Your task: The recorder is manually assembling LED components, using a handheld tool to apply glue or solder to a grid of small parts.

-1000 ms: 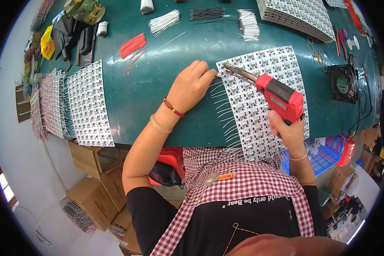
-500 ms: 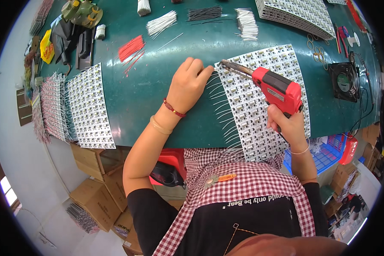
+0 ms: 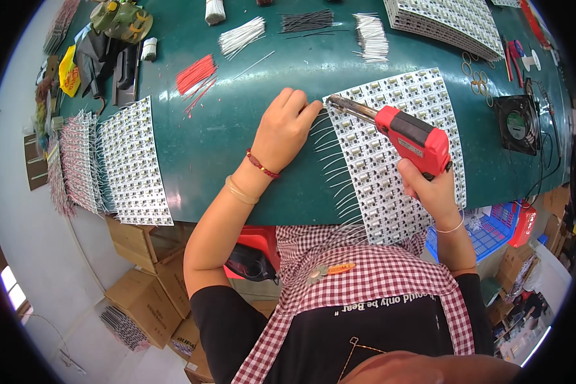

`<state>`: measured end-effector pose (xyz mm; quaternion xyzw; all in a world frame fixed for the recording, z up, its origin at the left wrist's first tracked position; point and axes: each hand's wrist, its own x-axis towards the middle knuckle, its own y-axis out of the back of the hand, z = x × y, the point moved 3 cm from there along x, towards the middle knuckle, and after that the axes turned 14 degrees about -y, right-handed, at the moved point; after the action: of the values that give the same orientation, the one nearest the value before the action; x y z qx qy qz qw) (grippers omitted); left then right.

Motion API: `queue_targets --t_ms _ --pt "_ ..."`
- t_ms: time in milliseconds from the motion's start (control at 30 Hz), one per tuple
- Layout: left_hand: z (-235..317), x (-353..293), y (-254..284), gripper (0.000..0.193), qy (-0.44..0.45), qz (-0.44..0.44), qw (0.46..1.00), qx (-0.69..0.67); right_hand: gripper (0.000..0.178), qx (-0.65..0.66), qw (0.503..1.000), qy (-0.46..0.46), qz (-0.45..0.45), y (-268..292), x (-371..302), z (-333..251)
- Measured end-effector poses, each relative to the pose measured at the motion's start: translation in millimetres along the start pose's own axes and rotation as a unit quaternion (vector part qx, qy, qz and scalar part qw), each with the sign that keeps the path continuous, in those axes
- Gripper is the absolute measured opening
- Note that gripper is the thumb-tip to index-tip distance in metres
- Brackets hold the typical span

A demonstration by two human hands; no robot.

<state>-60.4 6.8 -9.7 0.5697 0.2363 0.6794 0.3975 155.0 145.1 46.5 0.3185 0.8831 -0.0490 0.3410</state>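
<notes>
My right hand (image 3: 432,189) is wrapped round the grip of a red and black soldering gun (image 3: 416,137). The gun's metal tip reaches the upper left corner of a white circuit board panel (image 3: 397,192), which carries rows of small components. Right beside that corner, my left hand (image 3: 288,125) is closed in a pinch, thumb and forefinger together; what lies between the fingertips is too small to make out. Thin white wires (image 3: 342,185) stick out along the panel's left edge, below my left fingertips. The panel's near end overhangs the table edge against my checked apron.
Bundles of red wires (image 3: 195,73), white wires (image 3: 242,36) and black wires (image 3: 307,21) lie across the green table (image 3: 237,192). Wired panels (image 3: 134,166) rest at left, a panel stack (image 3: 445,25) at far right. A small black fan (image 3: 517,123) stands right.
The soldering gun has shifted slightly left and toward me, its tip still by the panel's corner. My left hand keeps nearly the same place and pinch.
</notes>
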Motion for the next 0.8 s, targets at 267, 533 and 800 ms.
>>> queue_targets --t_ms 267,533,800 --pt "0 0 0 0.020 -0.003 -0.006 1.000 0.004 0.023 0.040 0.999 0.016 0.007 3 -4 -6" --pt "1 1 0 0.019 -0.013 -0.005 1.000 0.020 0.021 0.005 1.000 -0.011 0.002 4 1 3" --pt "2 1 1 0.021 -0.007 0.001 1.000 0.019 0.018 0.006 1.000 0.002 -0.012 2 1 -1"
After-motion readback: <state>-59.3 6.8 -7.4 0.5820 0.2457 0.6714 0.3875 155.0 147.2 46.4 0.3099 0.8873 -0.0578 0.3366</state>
